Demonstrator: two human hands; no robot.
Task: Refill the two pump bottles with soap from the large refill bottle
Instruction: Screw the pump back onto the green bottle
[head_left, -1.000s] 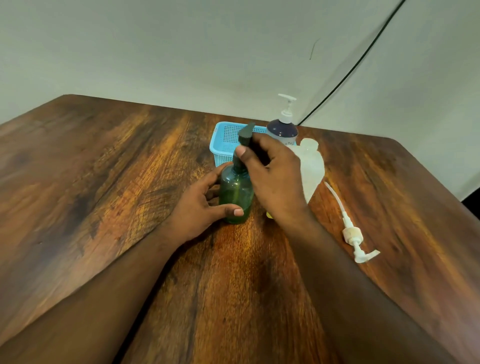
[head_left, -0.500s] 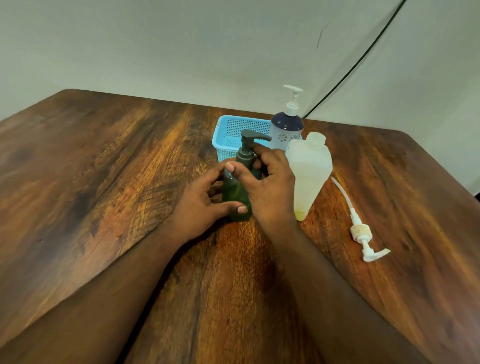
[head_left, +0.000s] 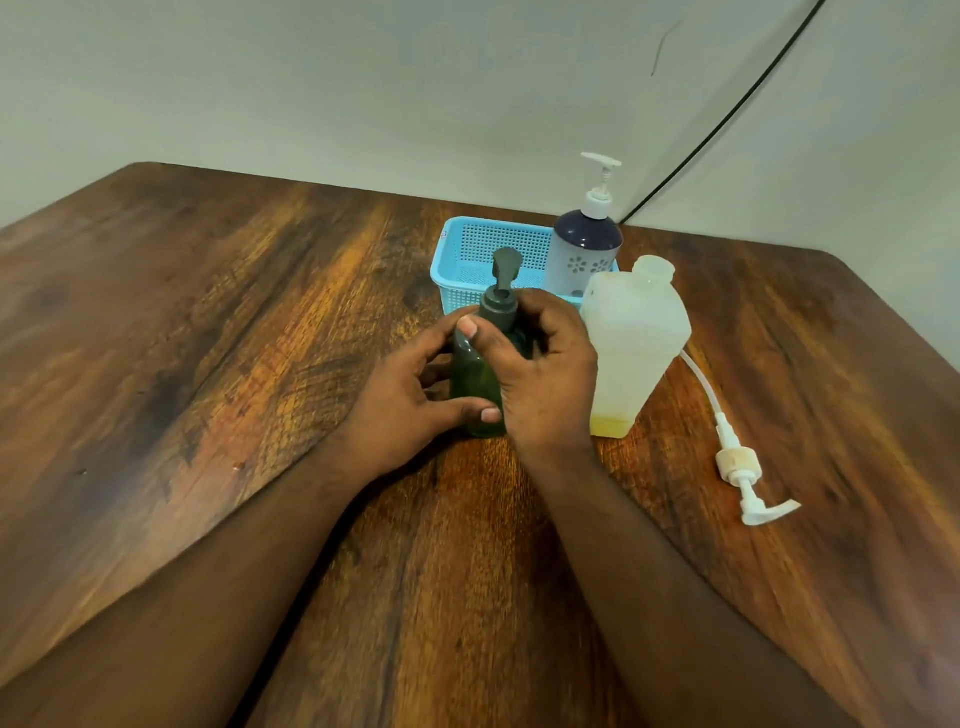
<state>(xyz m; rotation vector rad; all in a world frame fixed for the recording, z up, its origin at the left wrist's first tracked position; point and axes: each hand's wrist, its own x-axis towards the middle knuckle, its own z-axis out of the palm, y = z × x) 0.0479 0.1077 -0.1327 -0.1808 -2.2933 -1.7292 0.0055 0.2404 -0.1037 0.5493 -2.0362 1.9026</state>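
**Q:** So where's the green bottle right now, and what have your hands got?

**A:** The green bottle (head_left: 475, 384) stands upright on the wooden table (head_left: 208, 338), long axis straight up and down, just in front of the blue basket (head_left: 470, 249). Your left hand (head_left: 410, 400) is wrapped round its lower body, thumb across the front near the base, fingers curled round the far side. Your right hand (head_left: 540, 364) is up at the neck, thumb and fingers curled round the dark pump (head_left: 501, 296) collar. The pump's nozzle points away from you, toward the basket and the wall.

**Q:** And the rest of the stuff, relative to the basket?

**A:** The dark blue bottle (head_left: 587, 249) with the white pump sits upright in the basket's right end, nozzle crosswise at the top. The big refill bottle (head_left: 634, 343) stands upright just in front of the basket's right corner, right beside your right hand; whether they touch I can't tell. Its mouth is uncapped, and only a thin band of yellow soap shows at the bottom. The loose white pump (head_left: 737, 467) lies flat on the table, further right and nearer you than the basket, its tube running back toward the refill bottle and its spout pointing right.
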